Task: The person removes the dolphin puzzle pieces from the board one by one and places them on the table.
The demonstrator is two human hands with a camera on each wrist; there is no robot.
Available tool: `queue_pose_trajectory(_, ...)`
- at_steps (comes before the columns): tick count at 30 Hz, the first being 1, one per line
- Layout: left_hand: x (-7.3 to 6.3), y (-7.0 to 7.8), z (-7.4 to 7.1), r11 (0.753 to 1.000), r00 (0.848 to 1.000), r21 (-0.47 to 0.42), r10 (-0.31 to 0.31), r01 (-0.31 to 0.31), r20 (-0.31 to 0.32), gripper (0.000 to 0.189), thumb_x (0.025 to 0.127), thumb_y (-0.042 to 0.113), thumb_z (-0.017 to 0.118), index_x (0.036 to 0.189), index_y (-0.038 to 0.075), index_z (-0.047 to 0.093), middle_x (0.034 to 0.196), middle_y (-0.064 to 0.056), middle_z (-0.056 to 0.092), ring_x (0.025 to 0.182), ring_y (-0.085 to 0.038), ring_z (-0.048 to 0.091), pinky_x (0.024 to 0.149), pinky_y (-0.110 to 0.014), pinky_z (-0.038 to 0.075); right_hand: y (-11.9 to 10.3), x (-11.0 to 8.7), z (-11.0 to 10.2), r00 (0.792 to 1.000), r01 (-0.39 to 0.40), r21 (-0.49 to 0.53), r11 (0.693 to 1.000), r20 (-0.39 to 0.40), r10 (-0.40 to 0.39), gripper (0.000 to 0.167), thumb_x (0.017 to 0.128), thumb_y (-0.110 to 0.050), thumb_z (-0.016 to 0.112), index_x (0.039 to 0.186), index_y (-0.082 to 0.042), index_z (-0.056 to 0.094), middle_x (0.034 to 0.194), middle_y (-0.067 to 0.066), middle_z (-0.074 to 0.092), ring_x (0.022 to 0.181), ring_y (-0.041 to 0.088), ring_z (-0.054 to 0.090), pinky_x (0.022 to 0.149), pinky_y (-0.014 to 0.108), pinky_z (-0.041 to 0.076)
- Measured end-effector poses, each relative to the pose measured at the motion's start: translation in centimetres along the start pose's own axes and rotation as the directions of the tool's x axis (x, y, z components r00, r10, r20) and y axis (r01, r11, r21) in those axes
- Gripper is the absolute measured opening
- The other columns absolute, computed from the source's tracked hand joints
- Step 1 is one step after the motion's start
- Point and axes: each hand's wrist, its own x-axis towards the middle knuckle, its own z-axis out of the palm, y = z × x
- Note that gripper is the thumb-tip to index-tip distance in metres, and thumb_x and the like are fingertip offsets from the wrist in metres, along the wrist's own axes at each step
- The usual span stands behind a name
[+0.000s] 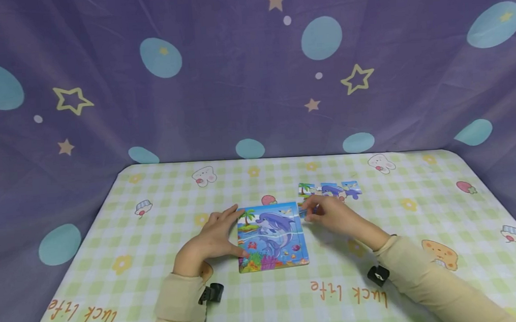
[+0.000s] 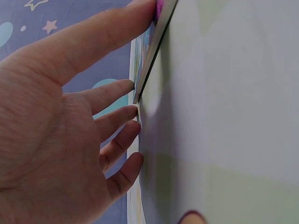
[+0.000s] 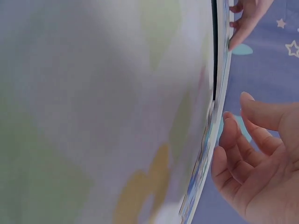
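Observation:
A square dolphin picture puzzle board (image 1: 269, 236) lies flat on the table in the head view, with a palm tree, dolphins and coral on it. My left hand (image 1: 214, 237) is at its left side, thumb on the lower left edge and fingertips at the upper left corner. Its fingers are spread and fairly straight in the left wrist view. To the board's right, my right hand (image 1: 328, 216) is over loose puzzle pieces (image 1: 330, 189), fingers bent, fingertips beside a blue piece (image 1: 302, 211). The right wrist view shows no piece between thumb and fingers.
A green-and-white checked cloth (image 1: 159, 285) with printed flowers, bunnies and lettering covers the table. A purple curtain (image 1: 244, 83) with stars and blue ovals rises behind its far edge. Dark wrist-worn devices show at the left cuff (image 1: 212, 293) and right cuff (image 1: 378, 275).

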Motion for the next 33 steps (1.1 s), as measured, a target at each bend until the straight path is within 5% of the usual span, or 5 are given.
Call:
queue_pose_trajectory(15,0.1,0.0,-0.1,1.000,1.000,0.017,-0.002,0.002,0.003,0.106,0.068,0.033,0.092,0.155,0.011,0.035,0.163,-0.008,0.021,0.136,-0.033,0.028,0.108,-0.056,0.032,-2.0,0.3,1.7,0.996,0.041,-0.024,0.999,0.081,-0.039,0.027,0.084,-0.005,0.078,0.109,-0.007,0.068,0.106,0.004,0.063,0.087,0.016,0.059,0.077,0.030,0.050)
queue_pose_trajectory(22,0.2,0.0,-0.2,1.000,1.000,0.022,-0.001,0.001,0.005,0.107,0.068,0.034,0.092,0.155,0.011,0.035,0.163,-0.008,0.021,0.137,-0.034,0.027,0.109,-0.057,0.032,-2.7,0.6,2.1,0.988,0.091,-0.089,0.992,0.131,-0.079,0.033,0.083,-0.007,0.079,0.113,-0.007,0.068,0.104,0.005,0.063,0.082,0.016,0.057,0.076,0.030,0.049)
queue_pose_trajectory(33,0.0,-0.1,-0.1,1.000,1.000,0.011,0.001,-0.001,0.007,0.107,0.068,0.035,0.092,0.155,0.011,0.034,0.163,-0.007,0.021,0.138,-0.034,0.027,0.108,-0.058,0.031,-3.1,0.9,2.8,0.982,0.044,-0.181,0.983,0.190,-0.009,0.039,0.083,-0.013,0.080,0.120,-0.010,0.068,0.104,0.001,0.058,0.082,0.012,0.053,0.075,0.032,0.047)
